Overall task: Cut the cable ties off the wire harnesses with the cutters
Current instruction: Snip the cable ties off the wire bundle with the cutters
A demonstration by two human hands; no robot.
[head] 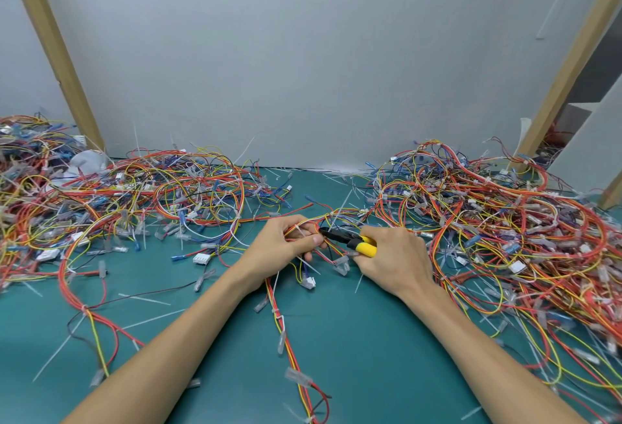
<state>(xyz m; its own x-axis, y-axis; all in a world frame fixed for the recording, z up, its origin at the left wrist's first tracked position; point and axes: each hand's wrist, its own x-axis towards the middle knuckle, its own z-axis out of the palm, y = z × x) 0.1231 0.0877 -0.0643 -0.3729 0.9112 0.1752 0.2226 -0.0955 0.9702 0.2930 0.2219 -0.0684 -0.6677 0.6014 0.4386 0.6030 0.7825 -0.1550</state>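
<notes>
My left hand (286, 248) grips a bundle of red, yellow and blue wires, a wire harness (286, 332) that trails toward me across the green mat. A white cable tie (299, 229) shows on the bundle between my fingers. My right hand (393, 255) holds the yellow-handled cutters (350, 241). Their black jaws point left and touch the wires right beside my left thumb. Whether the jaws enclose a tie is too small to tell.
A large heap of harnesses (134, 194) lies at the left, another heap (505, 221) at the right. Cut white tie strips (144, 299) are scattered on the green mat (353, 349). A grey wall panel (303, 70) with wooden posts (54, 53) closes the back.
</notes>
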